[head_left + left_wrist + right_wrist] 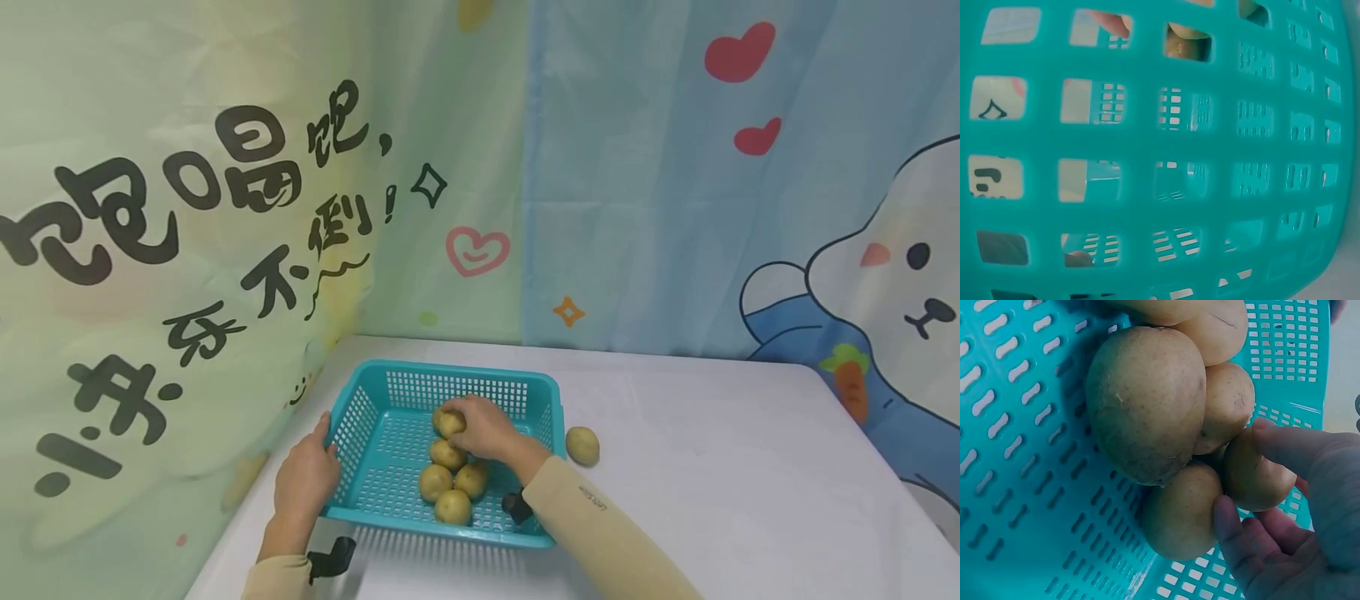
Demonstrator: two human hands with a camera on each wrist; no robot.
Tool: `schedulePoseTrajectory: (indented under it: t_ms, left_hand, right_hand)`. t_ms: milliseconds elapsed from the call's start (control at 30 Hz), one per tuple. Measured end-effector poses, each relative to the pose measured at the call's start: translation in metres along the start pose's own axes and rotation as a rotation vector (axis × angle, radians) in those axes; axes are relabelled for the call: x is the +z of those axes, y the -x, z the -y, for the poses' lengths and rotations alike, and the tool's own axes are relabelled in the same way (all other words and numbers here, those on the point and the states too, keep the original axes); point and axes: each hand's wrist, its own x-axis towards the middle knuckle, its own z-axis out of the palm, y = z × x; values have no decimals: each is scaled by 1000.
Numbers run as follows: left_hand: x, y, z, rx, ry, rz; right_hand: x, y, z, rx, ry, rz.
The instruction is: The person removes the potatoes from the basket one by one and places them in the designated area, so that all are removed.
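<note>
A turquoise plastic basket (446,534) with slotted walls holds several potatoes (453,507) in a cluster right of its middle. At its left side my left hand (306,475) grips the rim; the left wrist view is mostly filled by the slotted basket wall (1141,142). My right hand (486,427) reaches inside and holds a potato (1260,472) at the far end of the cluster, thumb on one side and fingers on the other. One fingertip also lies against the neighbouring potato (1182,512). A large potato (1146,403) sits beside these in the right wrist view.
A single potato (582,446) lies on the white table (720,483), just outside the basket's right wall. Printed curtains (637,192) stand behind the table and along its left side. Black wrist cameras (333,557) are strapped at both sleeves.
</note>
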Motion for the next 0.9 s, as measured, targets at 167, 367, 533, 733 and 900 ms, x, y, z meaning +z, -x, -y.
schedulePoseTrajectory:
  t_ms: [167, 367, 533, 733, 900]
  left_hand:
    - [-1, 0, -1, -4, 4, 9]
    - [0, 0, -2, -6, 5, 11]
    - [2, 0, -1, -12, 10, 10]
    - [2, 1, 0, -12, 8, 20]
    - [0, 1, -1, -15, -3, 10]
  right_hand:
    - [1, 0, 0, 2, 10, -8]
    - [3, -1, -4, 7, 10, -46]
    - [0, 0, -5, -8, -57, -74]
    - [-10, 4, -9, -55, -120, -85]
    - [-28, 9, -14, -75, -150, -104]
